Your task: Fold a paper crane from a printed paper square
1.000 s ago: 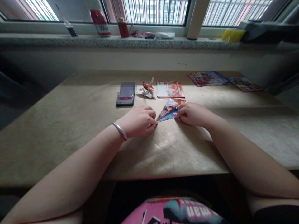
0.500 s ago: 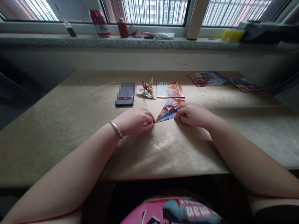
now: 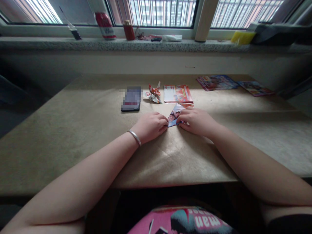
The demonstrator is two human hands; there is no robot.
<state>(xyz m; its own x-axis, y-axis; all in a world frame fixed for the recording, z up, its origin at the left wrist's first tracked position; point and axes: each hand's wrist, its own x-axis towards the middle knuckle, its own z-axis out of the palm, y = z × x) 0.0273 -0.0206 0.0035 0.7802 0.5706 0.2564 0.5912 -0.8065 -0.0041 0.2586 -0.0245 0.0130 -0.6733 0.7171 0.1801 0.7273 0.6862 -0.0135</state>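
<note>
A colourful folded paper triangle lies on the tan table. My left hand, with a silver bracelet on its wrist, has its fingers curled and pinches the triangle's near left tip. My right hand presses down on the triangle's right part and covers much of it. Both hands meet over the paper.
A phone lies behind my left hand, next to a finished paper crane and a stack of printed sheets. More leaflets lie at the back right. A red can, a small bottle and oddments stand on the stone windowsill.
Both hands have drawn closer together over the triangle. My right hand slid left across the paper, so less of it shows. My left hand shifted slightly right.
</note>
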